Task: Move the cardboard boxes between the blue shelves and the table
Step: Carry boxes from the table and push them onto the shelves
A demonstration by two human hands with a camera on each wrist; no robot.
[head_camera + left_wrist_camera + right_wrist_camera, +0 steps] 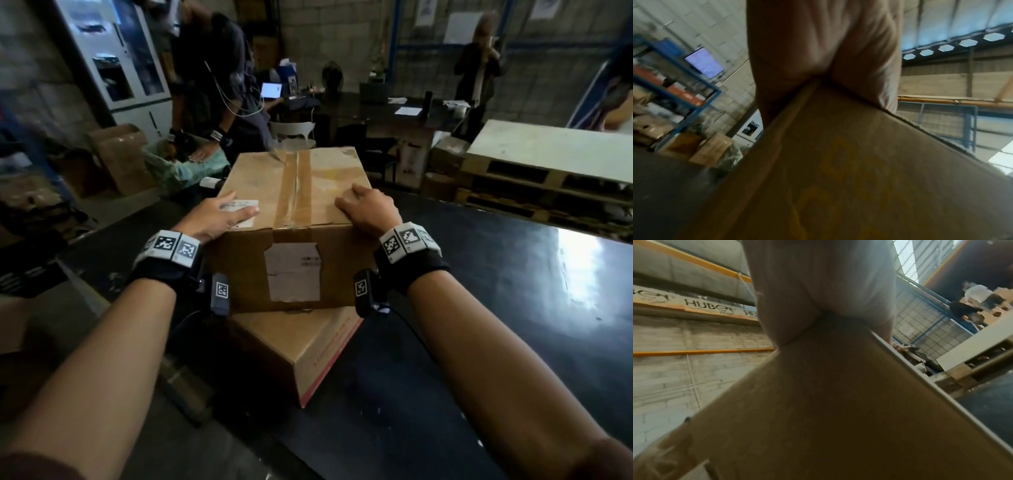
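A brown, tape-sealed cardboard box (291, 219) is seen stacked on a flatter cardboard box with a red-printed edge (305, 349), which rests on the dark glossy tabletop (496, 308). The upper box lies directly ahead, between the two hands, its long axis running away from the person. The left hand (219, 216) is laid over the near left top edge, the right hand (370, 209) over the near right, fingers fairly straight and pressed flat; neither is nearer. A torn white label is carried on the near face.
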